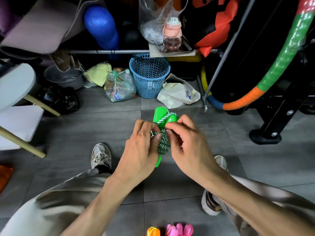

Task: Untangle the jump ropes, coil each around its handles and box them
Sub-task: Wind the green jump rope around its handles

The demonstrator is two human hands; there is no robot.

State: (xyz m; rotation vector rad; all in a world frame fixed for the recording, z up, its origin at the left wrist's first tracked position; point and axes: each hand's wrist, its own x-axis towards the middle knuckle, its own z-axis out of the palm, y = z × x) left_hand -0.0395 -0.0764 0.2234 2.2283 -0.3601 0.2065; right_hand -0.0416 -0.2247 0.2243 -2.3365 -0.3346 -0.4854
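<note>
Both hands meet over the grey tiled floor (85,133), holding a green jump rope between them. The left hand (144,147) curls round the two green handles (160,117) and the green-and-white cord (162,143) wound about them, its thumb pressed flat on the coils. The right hand (185,142) pinches a strand of the cord between thumb and forefinger just beside the left thumb, where the strand crosses the handles' upper ends. The handle tops stick out beyond the fingers, away from the person; one lower end shows below the left palm. Nearer the person than the grip, at the bottom edge of the view, lie an orange jump rope handle (153,232) and a pink jump rope bundle (179,229), just beside each other on the floor. Beyond the grip stand a blue perforated basket (149,75), a bag of plastic bottles (119,87) to its left and a crumpled white bag (177,92) to its right. A pink water bottle (172,34) sits on a tray above the basket.
</note>
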